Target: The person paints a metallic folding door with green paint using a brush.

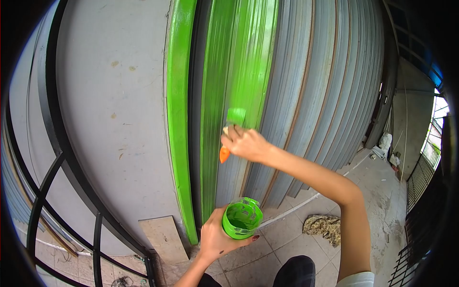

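Observation:
My right hand [245, 143] is closed round a paintbrush [236, 115] whose orange handle end sticks out below the fist. Its green-coated bristles are at the surface of a folding metal shutter [306, 91]. Wet green paint covers the upper part of the left panels, thinning to bare grey below the brush. Lower down, my left hand [216, 236] wraps round a cut-off plastic container [242, 219], holding it tilted with the opening facing me. Green paint lies inside, and smears coat its rim.
A green door frame strip [178, 119] borders a grey wall [112, 95]. A black metal grille [67, 172] curves along the left. A board [165, 239] leans at the wall's foot. On the tiled floor [258, 263] lies a crumpled stained cloth [323, 228].

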{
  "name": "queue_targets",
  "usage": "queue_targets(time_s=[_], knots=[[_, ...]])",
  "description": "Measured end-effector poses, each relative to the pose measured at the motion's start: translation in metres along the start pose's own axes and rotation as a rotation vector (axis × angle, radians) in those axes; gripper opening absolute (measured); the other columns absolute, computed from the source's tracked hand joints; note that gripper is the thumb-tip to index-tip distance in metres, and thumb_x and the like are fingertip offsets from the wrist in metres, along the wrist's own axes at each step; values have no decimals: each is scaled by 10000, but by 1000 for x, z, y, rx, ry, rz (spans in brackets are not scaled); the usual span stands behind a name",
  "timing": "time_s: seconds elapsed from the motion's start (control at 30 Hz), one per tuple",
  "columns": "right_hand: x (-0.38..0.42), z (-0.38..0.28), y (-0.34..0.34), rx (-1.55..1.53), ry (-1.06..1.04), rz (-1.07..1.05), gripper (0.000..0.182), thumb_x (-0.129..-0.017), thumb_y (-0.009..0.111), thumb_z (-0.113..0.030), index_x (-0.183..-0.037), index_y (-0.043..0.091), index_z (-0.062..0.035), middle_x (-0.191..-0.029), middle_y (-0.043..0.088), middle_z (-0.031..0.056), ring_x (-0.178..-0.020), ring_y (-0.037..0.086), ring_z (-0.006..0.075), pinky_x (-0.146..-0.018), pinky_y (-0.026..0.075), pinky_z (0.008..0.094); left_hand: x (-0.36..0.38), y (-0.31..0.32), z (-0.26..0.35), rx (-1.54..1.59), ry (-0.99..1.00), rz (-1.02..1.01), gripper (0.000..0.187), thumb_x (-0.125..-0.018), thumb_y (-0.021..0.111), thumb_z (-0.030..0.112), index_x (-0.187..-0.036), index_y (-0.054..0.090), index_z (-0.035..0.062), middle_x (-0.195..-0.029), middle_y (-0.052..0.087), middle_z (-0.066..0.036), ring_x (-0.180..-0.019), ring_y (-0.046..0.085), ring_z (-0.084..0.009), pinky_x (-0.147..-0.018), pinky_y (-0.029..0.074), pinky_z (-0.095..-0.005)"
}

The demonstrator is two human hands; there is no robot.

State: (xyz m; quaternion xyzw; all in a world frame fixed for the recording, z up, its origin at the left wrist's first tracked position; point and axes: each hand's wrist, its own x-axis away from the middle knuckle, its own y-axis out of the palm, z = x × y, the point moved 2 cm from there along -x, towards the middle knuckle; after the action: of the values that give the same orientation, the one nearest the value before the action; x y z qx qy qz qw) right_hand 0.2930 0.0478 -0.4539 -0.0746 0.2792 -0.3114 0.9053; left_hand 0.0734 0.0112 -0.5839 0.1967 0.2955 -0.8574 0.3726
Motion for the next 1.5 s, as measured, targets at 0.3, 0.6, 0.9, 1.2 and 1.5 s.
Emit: queue_targets(time_s=[0.3, 0.6, 0.9, 1.2, 1.5], knots=[[-52, 58, -34, -266, 206, -39, 275, -678, 603, 96, -915, 546, -30, -778, 636, 137, -605, 656, 331, -470, 539, 409, 7, -1, 6, -17, 76, -27, 876, -510, 929, 429, -1177, 574, -15, -1049, 663, -153, -918, 695, -296, -789, 568, -377], [-34, 32, 1, 41, -57, 19, 132, -779, 620, -117, -724, 552, -17, -694, 632, 188, -596, 663, 247, -484, 544, 353, 5, 1, 3, -32, 63, -24, 885, -511, 929, 443, -1177, 573, -18, -1047, 663, -148, -919, 695, -295, -787, 568, -375], [-55, 65, -24, -391, 198, -173, 285, -701, 573, 91, -945, 624, -49, -772, 679, 148, -549, 637, 321, -443, 496, 406, 6, 1, 1, -19, 73, -39, 885, -514, 929, 454, -1170, 575, -23, -1046, 663, -158, -915, 696, -298, -787, 567, -376], [-77, 91, -34, 21, 119, 59, 59, -784, 615, -41, -809, 562, -38, -718, 647, 123, -601, 669, 256, -448, 535, 354, 3, 4, -7, -19, 70, -45, 881, -515, 928, 457, -1167, 578, -21, -1035, 666, -161, -908, 695, -304, -783, 564, -382], [-21, 10, -17, -512, 83, -308, 292, -650, 587, 114, -901, 577, -37, -829, 673, 177, -600, 669, 298, -464, 556, 396, 4, 5, -6, -25, 62, -61, 876, -514, 927, 452, -1170, 582, -14, -1034, 666, -152, -910, 695, -300, -790, 564, -378]])
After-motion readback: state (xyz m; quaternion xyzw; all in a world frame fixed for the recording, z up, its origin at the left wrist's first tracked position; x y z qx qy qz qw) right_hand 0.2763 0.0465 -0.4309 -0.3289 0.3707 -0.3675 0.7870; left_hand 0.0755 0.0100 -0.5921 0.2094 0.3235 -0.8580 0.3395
